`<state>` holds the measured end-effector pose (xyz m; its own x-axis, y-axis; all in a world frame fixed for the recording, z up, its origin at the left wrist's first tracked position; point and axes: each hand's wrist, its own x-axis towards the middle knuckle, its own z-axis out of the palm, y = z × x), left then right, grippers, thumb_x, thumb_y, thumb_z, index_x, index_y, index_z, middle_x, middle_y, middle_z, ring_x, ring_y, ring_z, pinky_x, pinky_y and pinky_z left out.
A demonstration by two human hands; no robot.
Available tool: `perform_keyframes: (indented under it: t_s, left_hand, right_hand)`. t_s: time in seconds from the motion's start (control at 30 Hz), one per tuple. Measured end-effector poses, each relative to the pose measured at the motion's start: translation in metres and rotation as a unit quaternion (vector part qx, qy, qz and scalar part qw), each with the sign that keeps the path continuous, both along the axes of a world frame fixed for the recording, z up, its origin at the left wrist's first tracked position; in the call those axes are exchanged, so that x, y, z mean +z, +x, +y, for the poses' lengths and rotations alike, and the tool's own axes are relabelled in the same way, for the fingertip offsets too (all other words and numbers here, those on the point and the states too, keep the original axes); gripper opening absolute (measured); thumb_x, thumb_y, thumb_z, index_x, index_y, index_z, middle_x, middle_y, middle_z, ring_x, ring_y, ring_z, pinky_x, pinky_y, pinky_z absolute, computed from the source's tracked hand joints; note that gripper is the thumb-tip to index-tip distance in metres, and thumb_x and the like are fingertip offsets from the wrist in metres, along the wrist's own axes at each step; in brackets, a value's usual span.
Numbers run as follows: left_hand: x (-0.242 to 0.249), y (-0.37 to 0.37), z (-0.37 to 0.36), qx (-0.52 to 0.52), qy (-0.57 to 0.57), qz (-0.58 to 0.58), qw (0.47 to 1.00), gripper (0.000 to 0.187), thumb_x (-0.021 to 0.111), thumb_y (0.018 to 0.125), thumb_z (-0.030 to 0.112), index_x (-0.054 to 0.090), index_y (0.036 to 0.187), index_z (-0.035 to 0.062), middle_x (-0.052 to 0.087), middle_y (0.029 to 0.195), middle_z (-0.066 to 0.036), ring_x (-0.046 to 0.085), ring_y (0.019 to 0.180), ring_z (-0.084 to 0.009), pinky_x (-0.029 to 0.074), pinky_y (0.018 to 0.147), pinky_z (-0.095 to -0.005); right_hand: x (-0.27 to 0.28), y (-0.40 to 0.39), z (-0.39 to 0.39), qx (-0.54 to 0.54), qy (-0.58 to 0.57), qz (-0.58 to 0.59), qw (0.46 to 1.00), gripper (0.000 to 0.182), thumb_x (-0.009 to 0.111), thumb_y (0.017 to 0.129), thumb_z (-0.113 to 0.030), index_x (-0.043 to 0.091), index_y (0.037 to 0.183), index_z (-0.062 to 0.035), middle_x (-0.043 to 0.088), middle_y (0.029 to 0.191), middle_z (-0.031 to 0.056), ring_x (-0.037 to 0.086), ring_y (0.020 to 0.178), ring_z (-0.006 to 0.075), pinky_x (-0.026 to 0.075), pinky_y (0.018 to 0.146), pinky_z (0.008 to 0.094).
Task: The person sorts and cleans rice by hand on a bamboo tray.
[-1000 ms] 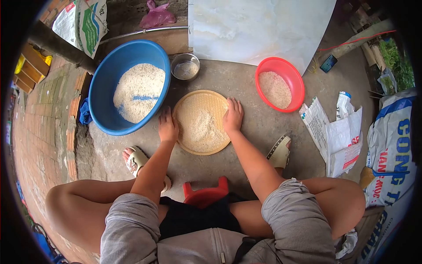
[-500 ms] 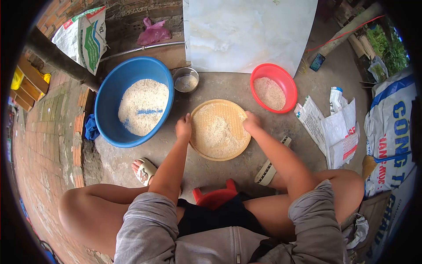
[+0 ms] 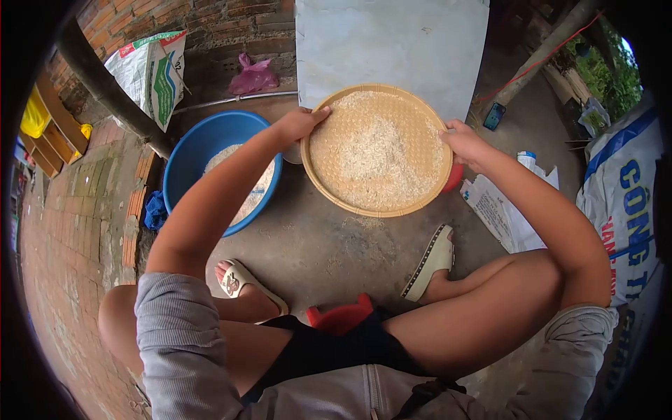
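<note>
Between my hands a round woven bamboo winnowing tray (image 3: 326,189) is held up off the ground, spanning the middle of the view. A loose heap of pale rice grains (image 3: 374,150) spreads across it. My left hand (image 3: 299,124) grips the rim at the upper left, thumb over the edge. On the right side, my right hand (image 3: 465,145) is closed round the rim. Left of the tray stands a blue basin (image 3: 183,157) with more rice in it, partly covered by my left forearm. The red basin (image 3: 455,178) shows only a sliver behind the tray.
A pale board (image 3: 392,42) leans at the back. White sacks (image 3: 493,210) lie at the right, near a large printed sack (image 3: 623,189). A phone (image 3: 494,116) rests on the ground. A red stool (image 3: 341,315) is under me. A wooden post (image 3: 105,84) rises at left.
Both hands have lifted the tray from low near the ground, up and slightly right, closer to the camera. It now hides most of the red basin and the metal bowl.
</note>
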<state>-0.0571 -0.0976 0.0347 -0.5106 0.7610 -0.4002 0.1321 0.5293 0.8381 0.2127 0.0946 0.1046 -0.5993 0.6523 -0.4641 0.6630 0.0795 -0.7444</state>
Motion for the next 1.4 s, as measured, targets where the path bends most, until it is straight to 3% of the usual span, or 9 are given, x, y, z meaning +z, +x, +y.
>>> perform_keyframes:
  t_s: [0.2, 0.27, 0.4, 0.57, 0.77, 0.93, 1.0, 1.17, 1.4]
  left_hand:
    - [0.098, -0.019, -0.097, 0.008, -0.053, -0.030, 0.998, 0.051, 0.048, 0.092, 0.041, 0.053, 0.117, -0.0030, 0.064, 0.096, -0.013, 0.065, 0.080, -0.0188, 0.052, 0.075, -0.0317]
    - [0.090, -0.013, -0.116, 0.063, -0.077, -0.119, 0.988, 0.043, 0.047, 0.094, 0.035, 0.053, 0.116, -0.0003, 0.062, 0.100, -0.015, 0.065, 0.083, -0.0196, 0.055, 0.073, -0.0319]
    - [0.064, 0.039, -0.102, 0.137, -0.080, -0.072, 0.985, 0.043, 0.044, 0.095, 0.036, 0.051, 0.112, -0.0022, 0.060, 0.088, -0.012, 0.064, 0.072, -0.0211, 0.055, 0.062, -0.0352]
    - [0.049, 0.037, -0.087, 0.110, -0.035, -0.076, 0.990, 0.043, 0.044, 0.095, 0.036, 0.049, 0.116, -0.0009, 0.060, 0.092, -0.009, 0.062, 0.077, -0.0162, 0.053, 0.068, -0.0312]
    - [0.026, -0.037, -0.104, 0.110, -0.055, -0.098, 0.987, 0.046, 0.042, 0.096, 0.039, 0.049, 0.118, -0.0008, 0.061, 0.101, -0.013, 0.063, 0.086, -0.0207, 0.051, 0.081, -0.0347]
    - [0.025, 0.012, -0.074, 0.164, -0.022, -0.104, 0.981, 0.042, 0.041, 0.095, 0.039, 0.050, 0.118, 0.0051, 0.060, 0.094, -0.008, 0.062, 0.080, -0.0195, 0.054, 0.067, -0.0369]
    - [0.034, 0.036, -0.061, 0.164, -0.027, -0.116, 0.979, 0.040, 0.041, 0.096, 0.037, 0.049, 0.121, 0.0068, 0.059, 0.091, -0.006, 0.061, 0.073, -0.0150, 0.052, 0.066, -0.0307]
    - [0.012, -0.012, -0.064, 0.170, -0.031, -0.097, 0.980, 0.040, 0.044, 0.095, 0.037, 0.051, 0.117, 0.0045, 0.061, 0.093, -0.010, 0.064, 0.074, -0.0216, 0.055, 0.067, -0.0359]
    - [-0.004, -0.036, -0.073, 0.239, -0.036, -0.105, 0.965, 0.042, 0.047, 0.093, 0.038, 0.054, 0.115, 0.0031, 0.062, 0.100, -0.012, 0.064, 0.080, -0.0226, 0.053, 0.072, -0.0377]
  right_hand:
    - [0.028, -0.020, -0.072, 0.032, -0.143, 0.110, 0.983, 0.032, 0.047, 0.095, -0.020, 0.042, 0.121, -0.0022, 0.056, 0.108, 0.0108, 0.060, 0.095, 0.0178, 0.052, 0.077, 0.0335]
    - [0.011, -0.034, -0.063, 0.067, -0.179, 0.111, 0.975, 0.032, 0.047, 0.095, -0.020, 0.043, 0.120, -0.0008, 0.056, 0.108, 0.0103, 0.059, 0.096, 0.0177, 0.051, 0.079, 0.0336]
    - [-0.035, -0.041, -0.008, 0.105, -0.122, 0.083, 0.984, 0.032, 0.049, 0.094, -0.023, 0.046, 0.115, -0.0006, 0.057, 0.104, 0.0107, 0.060, 0.092, 0.0190, 0.051, 0.077, 0.0357]
    - [-0.037, -0.055, 0.010, 0.093, -0.040, 0.033, 0.994, 0.027, 0.050, 0.093, -0.026, 0.050, 0.107, -0.0028, 0.060, 0.092, 0.0069, 0.060, 0.078, 0.0157, 0.050, 0.069, 0.0334]
    - [-0.006, -0.073, -0.043, 0.149, -0.144, 0.098, 0.973, 0.028, 0.056, 0.090, -0.017, 0.046, 0.108, 0.0023, 0.059, 0.088, 0.0099, 0.059, 0.073, 0.0180, 0.050, 0.058, 0.0335]
    - [-0.044, -0.078, 0.013, 0.091, -0.116, 0.083, 0.986, 0.031, 0.057, 0.088, -0.015, 0.049, 0.112, 0.0027, 0.061, 0.094, 0.0142, 0.062, 0.081, 0.0208, 0.051, 0.065, 0.0336]
    - [-0.054, -0.080, 0.034, 0.090, -0.043, 0.042, 0.994, 0.026, 0.058, 0.086, -0.015, 0.055, 0.106, 0.0018, 0.063, 0.093, 0.0152, 0.063, 0.084, 0.0203, 0.051, 0.068, 0.0320]
    - [-0.053, -0.095, 0.013, 0.052, -0.050, 0.072, 0.995, 0.024, 0.059, 0.085, -0.016, 0.055, 0.101, 0.0006, 0.062, 0.088, 0.0129, 0.062, 0.075, 0.0189, 0.050, 0.062, 0.0301]
    - [-0.044, -0.097, -0.013, 0.171, -0.099, 0.069, 0.978, 0.028, 0.062, 0.085, -0.020, 0.052, 0.103, -0.0001, 0.060, 0.083, 0.0084, 0.058, 0.067, 0.0167, 0.048, 0.054, 0.0315]
